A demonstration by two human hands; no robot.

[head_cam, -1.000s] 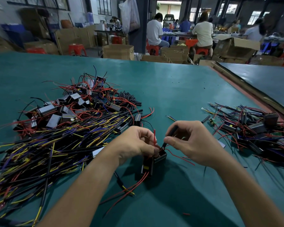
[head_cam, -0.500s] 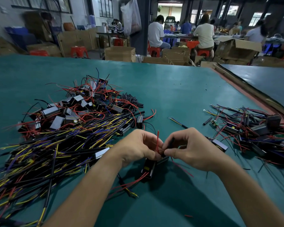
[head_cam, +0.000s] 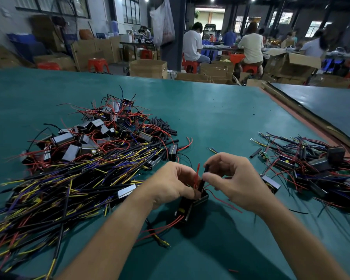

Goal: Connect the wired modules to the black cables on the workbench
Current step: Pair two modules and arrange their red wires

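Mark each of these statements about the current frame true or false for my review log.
1. The left hand grips a black module with red wires. True.
2. The right hand pinches a yellow wire. False: its fingers pinch a short black tube.
3. The larger wire pile lies left of both hands. True.
4. The workbench surface is red. False: it is green.

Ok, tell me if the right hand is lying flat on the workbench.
No, the right hand is off the bench, pinching a black cable above the module.
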